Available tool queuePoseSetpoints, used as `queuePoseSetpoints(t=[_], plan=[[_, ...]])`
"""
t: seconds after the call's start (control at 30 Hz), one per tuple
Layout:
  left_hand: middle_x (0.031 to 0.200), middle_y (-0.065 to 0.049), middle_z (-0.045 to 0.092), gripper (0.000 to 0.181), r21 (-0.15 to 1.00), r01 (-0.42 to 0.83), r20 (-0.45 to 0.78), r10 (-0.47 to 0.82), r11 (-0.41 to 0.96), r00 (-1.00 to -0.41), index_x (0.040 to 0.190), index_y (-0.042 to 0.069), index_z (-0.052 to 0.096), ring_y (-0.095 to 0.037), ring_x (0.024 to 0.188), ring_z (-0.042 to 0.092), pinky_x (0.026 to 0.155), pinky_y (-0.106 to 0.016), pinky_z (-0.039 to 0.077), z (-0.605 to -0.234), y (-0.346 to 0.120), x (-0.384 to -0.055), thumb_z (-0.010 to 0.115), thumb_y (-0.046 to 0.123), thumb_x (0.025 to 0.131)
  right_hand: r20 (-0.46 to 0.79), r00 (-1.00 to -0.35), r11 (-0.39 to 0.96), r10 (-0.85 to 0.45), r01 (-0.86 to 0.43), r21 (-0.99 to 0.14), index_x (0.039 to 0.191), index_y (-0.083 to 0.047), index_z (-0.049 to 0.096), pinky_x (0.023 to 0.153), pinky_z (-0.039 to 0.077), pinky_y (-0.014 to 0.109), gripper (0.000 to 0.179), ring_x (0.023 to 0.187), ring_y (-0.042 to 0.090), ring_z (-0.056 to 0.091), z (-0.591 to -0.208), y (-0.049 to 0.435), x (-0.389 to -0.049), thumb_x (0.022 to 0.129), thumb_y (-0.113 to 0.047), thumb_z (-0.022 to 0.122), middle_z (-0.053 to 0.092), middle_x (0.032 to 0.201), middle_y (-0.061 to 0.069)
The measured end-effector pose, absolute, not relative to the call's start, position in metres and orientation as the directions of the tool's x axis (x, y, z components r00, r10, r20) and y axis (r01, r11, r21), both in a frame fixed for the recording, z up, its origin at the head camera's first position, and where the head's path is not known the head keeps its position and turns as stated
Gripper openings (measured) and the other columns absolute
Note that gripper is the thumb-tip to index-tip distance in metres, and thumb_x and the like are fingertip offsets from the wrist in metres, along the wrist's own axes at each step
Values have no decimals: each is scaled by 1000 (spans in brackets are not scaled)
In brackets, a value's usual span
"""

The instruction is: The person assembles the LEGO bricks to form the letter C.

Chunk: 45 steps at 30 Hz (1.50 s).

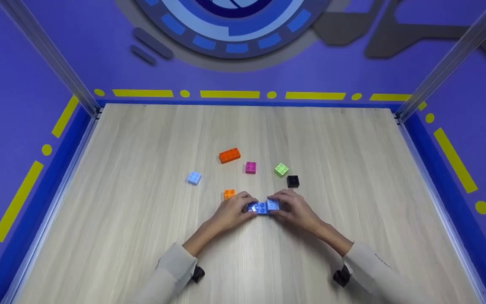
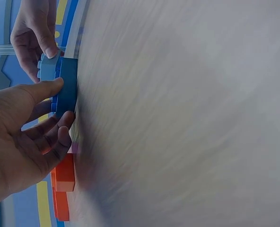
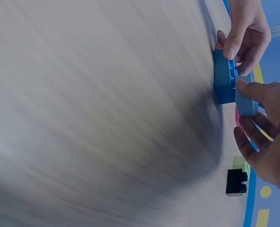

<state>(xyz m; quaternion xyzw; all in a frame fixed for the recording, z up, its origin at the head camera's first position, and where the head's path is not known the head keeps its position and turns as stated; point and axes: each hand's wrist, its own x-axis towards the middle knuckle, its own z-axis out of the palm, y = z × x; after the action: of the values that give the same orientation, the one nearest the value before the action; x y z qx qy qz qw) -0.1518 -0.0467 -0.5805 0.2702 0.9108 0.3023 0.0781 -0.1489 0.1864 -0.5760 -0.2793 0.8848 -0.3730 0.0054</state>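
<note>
A long blue toy brick (image 1: 258,207) lies on the table, its left end pinched between the thumb and fingers of my left hand (image 1: 235,210). My right hand (image 1: 298,211) pinches a small light blue brick (image 1: 273,204) over the long brick's right end. In the right wrist view the light blue brick (image 3: 246,97) sits at the studs of the blue brick (image 3: 223,78), overlapping its end. The left wrist view has my left thumb on the near side of the blue brick (image 2: 67,87). Just beyond my left fingers is an orange brick (image 1: 229,194), partly hidden.
Farther back on the wooden table (image 1: 141,236) lie a long red-orange brick (image 1: 230,156), a magenta brick (image 1: 250,167), a lime green brick (image 1: 281,169) and a black brick (image 1: 293,181). Another light blue brick (image 1: 194,178) lies to the left. Blue-purple panels (image 1: 243,80) border the table.
</note>
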Motion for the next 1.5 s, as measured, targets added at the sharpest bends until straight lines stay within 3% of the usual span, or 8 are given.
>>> queuePoseSetpoints(t=[0.53, 0.73, 1.07, 1.27, 1.5], plan=[[101, 4, 57, 34, 598, 457, 59, 533, 658, -844, 110, 18, 61, -7, 87, 54, 75, -25, 46, -580, -45, -156, 64, 32, 79, 172, -835, 582, -523, -497, -643, 105, -13, 65, 83, 44, 30, 39, 95, 10, 51, -568, 184, -154, 68, -19, 75, 59, 99, -4], [101, 4, 57, 34, 602, 458, 51, 540, 654, -840, 110, 18, 61, -6, 86, 53, 73, -24, 45, -579, -47, -155, 63, 33, 80, 111, -847, 578, -519, -444, -684, 104, -9, 65, 73, 44, 28, 38, 87, 12, 52, -566, 179, -155, 67, -14, 76, 60, 96, -1], [103, 3, 57, 34, 608, 450, 37, 543, 654, -839, 112, 18, 60, -8, 89, 53, 76, -25, 45, -578, -49, -154, 63, 32, 80, 105, -855, 680, -508, -473, -560, 103, -12, 66, 71, 44, 23, 36, 83, 7, 49, -564, 170, -151, 69, -19, 74, 58, 94, -4], [107, 2, 58, 38, 607, 461, 22, 565, 648, -825, 117, 16, 57, -10, 93, 55, 80, -28, 46, -574, -52, -154, 61, 30, 82, 91, -867, 701, -490, -454, -550, 101, -14, 65, 72, 45, 25, 34, 84, 6, 49, -566, 171, -152, 68, -20, 75, 56, 94, -6], [94, 0, 63, 27, 653, 463, 129, 514, 600, -848, 107, 14, 63, -9, 77, 57, 67, -23, 46, -566, -71, -161, 61, 25, 83, 18, -887, 734, -462, -394, -553, 102, -16, 63, 72, 45, 24, 36, 84, 5, 49, -568, 171, -152, 68, -23, 75, 53, 96, -8]])
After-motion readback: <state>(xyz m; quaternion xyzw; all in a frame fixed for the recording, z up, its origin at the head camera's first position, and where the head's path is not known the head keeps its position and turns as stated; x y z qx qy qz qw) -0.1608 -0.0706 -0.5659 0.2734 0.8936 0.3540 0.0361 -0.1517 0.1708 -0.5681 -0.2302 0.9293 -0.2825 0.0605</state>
